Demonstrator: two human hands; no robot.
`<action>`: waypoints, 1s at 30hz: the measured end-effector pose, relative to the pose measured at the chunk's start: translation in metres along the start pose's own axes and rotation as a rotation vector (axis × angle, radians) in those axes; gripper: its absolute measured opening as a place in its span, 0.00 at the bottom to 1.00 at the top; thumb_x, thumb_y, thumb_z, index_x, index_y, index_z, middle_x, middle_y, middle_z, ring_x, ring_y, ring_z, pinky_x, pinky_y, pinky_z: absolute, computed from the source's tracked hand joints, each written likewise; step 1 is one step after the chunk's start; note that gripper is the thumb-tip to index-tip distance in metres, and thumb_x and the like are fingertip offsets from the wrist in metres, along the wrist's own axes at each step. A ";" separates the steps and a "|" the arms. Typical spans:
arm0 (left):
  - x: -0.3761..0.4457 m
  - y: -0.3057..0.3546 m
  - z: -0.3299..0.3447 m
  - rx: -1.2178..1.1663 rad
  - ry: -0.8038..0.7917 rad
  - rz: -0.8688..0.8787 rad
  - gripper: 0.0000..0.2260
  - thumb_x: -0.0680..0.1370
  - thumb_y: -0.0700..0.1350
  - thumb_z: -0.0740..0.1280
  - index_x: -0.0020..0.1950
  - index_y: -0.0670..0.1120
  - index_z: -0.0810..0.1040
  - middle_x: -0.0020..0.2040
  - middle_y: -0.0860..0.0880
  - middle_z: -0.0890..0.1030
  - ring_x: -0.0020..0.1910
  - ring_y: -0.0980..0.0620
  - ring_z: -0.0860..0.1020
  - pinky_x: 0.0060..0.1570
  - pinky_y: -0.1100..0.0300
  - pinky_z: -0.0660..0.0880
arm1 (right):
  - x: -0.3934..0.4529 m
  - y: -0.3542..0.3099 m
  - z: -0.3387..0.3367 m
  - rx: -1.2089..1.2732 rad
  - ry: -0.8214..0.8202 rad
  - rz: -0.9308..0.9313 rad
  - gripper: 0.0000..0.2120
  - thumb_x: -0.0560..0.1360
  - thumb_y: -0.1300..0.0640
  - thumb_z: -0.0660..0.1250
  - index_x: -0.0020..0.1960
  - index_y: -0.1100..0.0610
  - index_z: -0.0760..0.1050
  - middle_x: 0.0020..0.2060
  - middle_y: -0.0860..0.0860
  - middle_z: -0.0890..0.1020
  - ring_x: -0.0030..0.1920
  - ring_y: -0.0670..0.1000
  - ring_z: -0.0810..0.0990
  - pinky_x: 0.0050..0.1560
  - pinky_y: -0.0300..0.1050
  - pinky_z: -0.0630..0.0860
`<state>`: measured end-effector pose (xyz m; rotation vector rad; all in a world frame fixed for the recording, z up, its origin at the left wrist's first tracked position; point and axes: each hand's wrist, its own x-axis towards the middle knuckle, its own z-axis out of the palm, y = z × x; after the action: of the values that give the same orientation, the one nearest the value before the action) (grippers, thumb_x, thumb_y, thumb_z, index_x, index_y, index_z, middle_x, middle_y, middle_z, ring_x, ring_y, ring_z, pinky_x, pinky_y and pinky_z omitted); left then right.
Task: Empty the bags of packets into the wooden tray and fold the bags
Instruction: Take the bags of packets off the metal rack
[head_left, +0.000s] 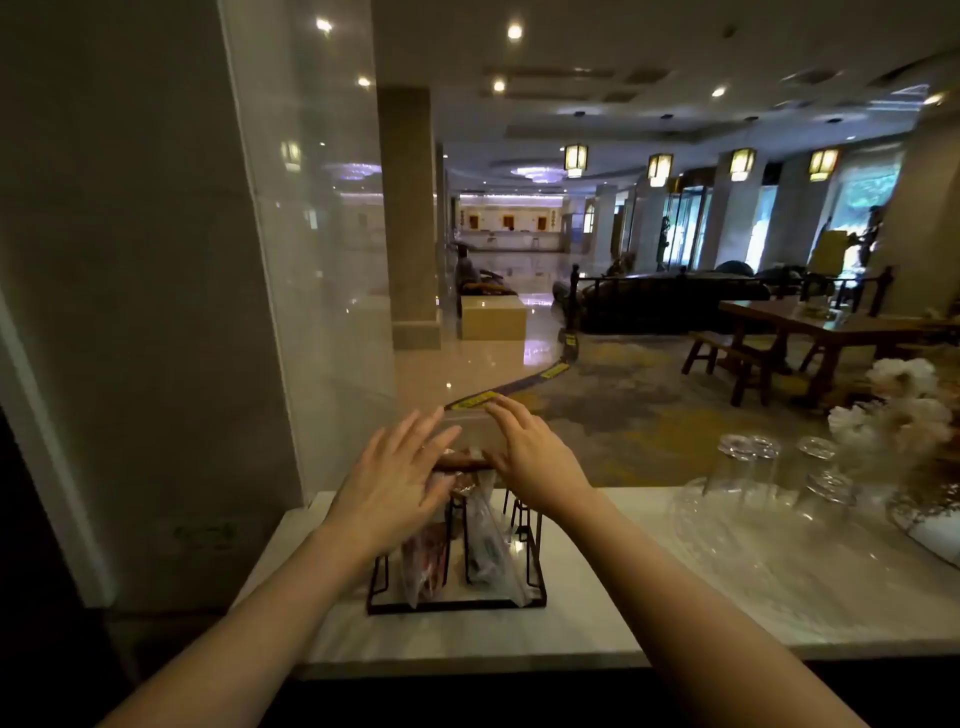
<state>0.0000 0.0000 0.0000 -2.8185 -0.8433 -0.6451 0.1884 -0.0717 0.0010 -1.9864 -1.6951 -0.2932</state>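
Head view. Both hands are raised over a black wire rack (457, 605) that stands near the left end of the pale marble surface (675, 587). The left hand (400, 467) has its fingers straight and spread, palm against the top of the clear plastic bags (485, 551). The right hand (530, 449) has loosely bent fingers near a brown wooden piece (460, 460) at the rack's top (possibly the wooden tray or a handle; cannot tell). Neither hand is seen clamped on anything.

Step in hand, as judged: taking hold of 1 bag. Pinch the bag at its open top, lift it straight up clear of the wires, and support the underside so packets do not spill.

Materials: the bags are thin, glossy, crumpled film holding reddish and dark packets. The rack is rigid thin wire. Upturned clear glasses (748, 462) stand toward the right end.
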 end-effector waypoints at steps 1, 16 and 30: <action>-0.001 -0.002 0.005 0.015 -0.044 -0.005 0.26 0.78 0.60 0.48 0.76 0.57 0.49 0.79 0.55 0.46 0.77 0.52 0.46 0.75 0.46 0.51 | 0.000 0.001 0.003 0.010 -0.015 0.015 0.28 0.78 0.48 0.62 0.75 0.51 0.58 0.76 0.48 0.59 0.70 0.55 0.67 0.64 0.53 0.72; -0.006 -0.022 0.039 0.065 -0.221 -0.029 0.36 0.74 0.69 0.50 0.77 0.55 0.44 0.79 0.53 0.45 0.77 0.52 0.44 0.75 0.47 0.42 | 0.002 0.004 0.034 -0.079 -0.058 0.070 0.16 0.79 0.48 0.58 0.60 0.57 0.73 0.66 0.53 0.72 0.64 0.56 0.72 0.64 0.54 0.66; -0.004 -0.017 0.046 -0.029 -0.214 -0.067 0.49 0.68 0.71 0.62 0.78 0.51 0.42 0.79 0.50 0.46 0.77 0.47 0.44 0.76 0.45 0.43 | 0.047 -0.025 0.039 0.145 -0.253 0.155 0.18 0.78 0.44 0.60 0.60 0.54 0.74 0.53 0.54 0.82 0.53 0.55 0.80 0.53 0.58 0.78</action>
<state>0.0046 0.0238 -0.0432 -2.9346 -0.9731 -0.3698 0.1671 -0.0094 -0.0038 -2.0999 -1.6450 0.1373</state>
